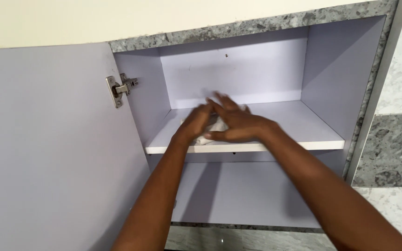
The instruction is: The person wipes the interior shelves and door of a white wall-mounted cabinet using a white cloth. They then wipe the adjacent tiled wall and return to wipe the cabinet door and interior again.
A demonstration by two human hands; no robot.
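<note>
— Where's the cloth [211, 130]?

— On the cabinet shelf [303, 126], near its front edge, left of the middle. Both hands press on it: the left hand [197, 122] lies curled over its left side, the right hand [238, 124] flat on top with fingers spread, neither clenched around it.

— How big is it?

— Can't tell; the hands hide most of it, and they're blurred. Only a pale strip shows between them.

— Anything else inside?

— The open door [47, 148] hangs left on its hinge [119, 88].

- Soft, even, fairly bright light fills the cabinet [257, 93] from its open front.
- Faint arm shadows fall below its shelf [303, 139].
- Fingertips above the shelf blur; no glare.
</note>
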